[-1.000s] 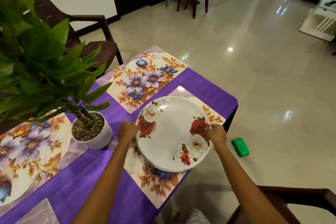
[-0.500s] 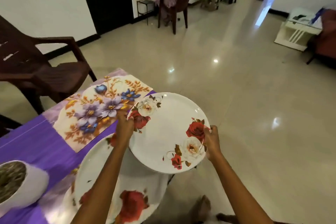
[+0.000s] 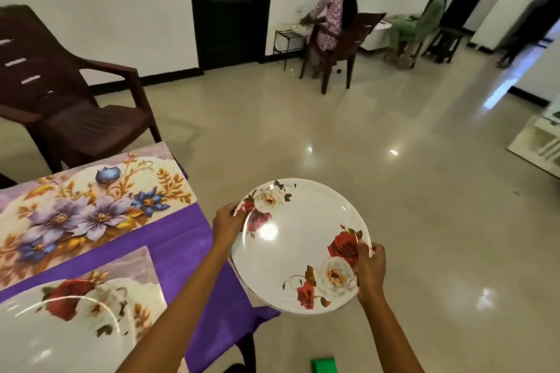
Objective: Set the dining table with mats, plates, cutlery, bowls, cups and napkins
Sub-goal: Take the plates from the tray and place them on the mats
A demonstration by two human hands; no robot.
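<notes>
A second ago my stack of round white plates with red and cream roses [image 3: 298, 247] sat low on the near mat, with the green plant in its white pot beside it. Now the plant is out of the picture, and I hold the stack up in the lower middle of the frame, past the corner of the worktop and over the shiny cream floor [image 3: 394, 175]. One plate from the stack has been left behind: a white rose plate [image 3: 60, 327] lies on the near flower mat [image 3: 142, 263] in the lower left of the frame.

My left hand [image 3: 227, 222] grips the left rim of the stack, fingers curled under it and thumb on top by the dark red rose. My right hand [image 3: 371, 272] grips the right rim the same way, thumb on top beside the big red rose. The stack sits between my two hands, a bit tilted. I can see thin edges of other plates under the top one.

The purple cloth on the worktop [image 3: 181, 239] runs between the near mat and a second mat with purple and blue flowers [image 3: 91, 209] in the left middle of the frame. That mat has nothing on it. A dark brown plastic chair [image 3: 75, 106] stands behind it in the upper left. A small green block [image 3: 323, 366] lies on the floor at the bottom edge. Two people sit far off in the upper right.
</notes>
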